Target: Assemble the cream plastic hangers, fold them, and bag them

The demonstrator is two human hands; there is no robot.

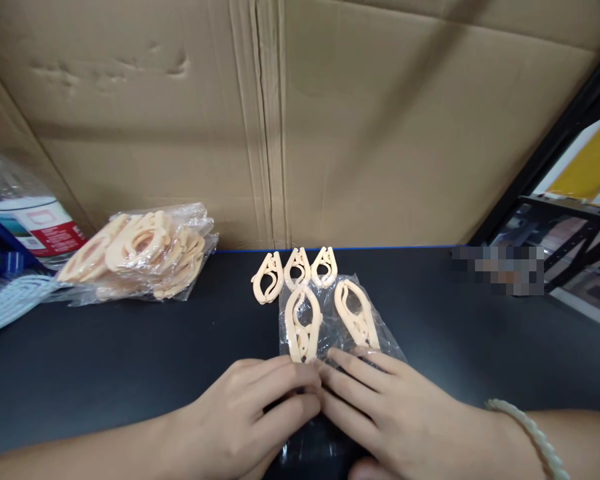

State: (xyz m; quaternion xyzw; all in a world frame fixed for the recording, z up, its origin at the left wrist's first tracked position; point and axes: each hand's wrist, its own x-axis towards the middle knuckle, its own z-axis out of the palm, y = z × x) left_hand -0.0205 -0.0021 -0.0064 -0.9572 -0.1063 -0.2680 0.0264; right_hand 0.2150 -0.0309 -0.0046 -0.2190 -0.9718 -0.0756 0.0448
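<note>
A clear plastic bag (329, 327) lies in front of me on the dark table. It covers two beige pieces that look like folded clothes hangers, a left folded hanger (293, 320) and a right folded hanger (367, 321). My left hand (250, 413) is closed at the bag's near part, fingers curled by the left hanger's lower end. My right hand (385, 407) rests on the bag with its fingers stretched out, their tips touching the right hanger's lower end and the left fingers. Three loose folded hangers (258, 288) stand in a row just beyond the bag.
At the left, a pile of bagged hangers (135, 250) lies beside a large bottle (55, 223) and a light-blue slatted object (17, 303). A cardboard wall (380, 120) closes off the back. A black metal shelf frame (545, 143) stands at the right.
</note>
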